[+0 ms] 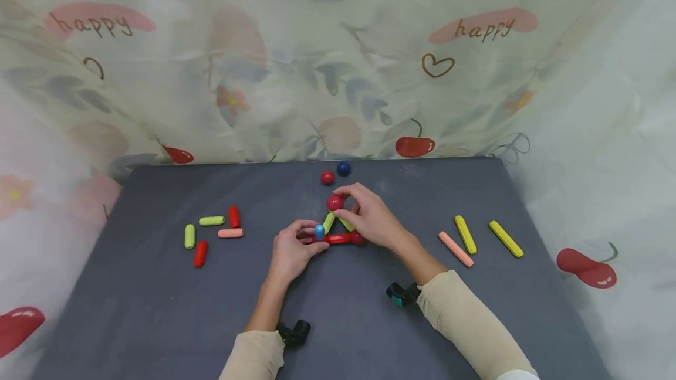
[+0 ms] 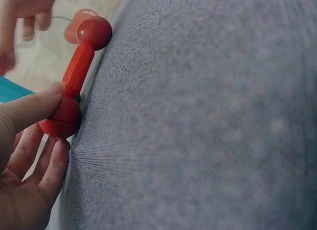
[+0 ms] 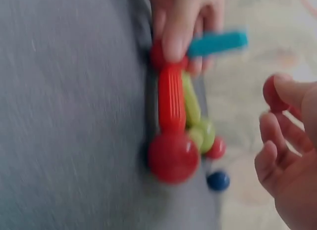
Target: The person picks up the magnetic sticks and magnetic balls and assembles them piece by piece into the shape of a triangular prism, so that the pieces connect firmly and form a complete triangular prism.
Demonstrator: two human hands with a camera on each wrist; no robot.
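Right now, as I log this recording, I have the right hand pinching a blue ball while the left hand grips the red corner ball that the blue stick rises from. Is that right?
Not quite: the pinched ball in the right hand is red, as the right wrist view shows. The left hand does grip the red corner ball with the blue stick rising from it.

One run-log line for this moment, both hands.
left hand | grips corner ball | right hand | pinches red ball aloft | blue rod | upright at corner ball

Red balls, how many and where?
4: one red ball in the right hand, one in the left hand, one at the right end of the red rod, one beside the blue ball. More may be hidden.
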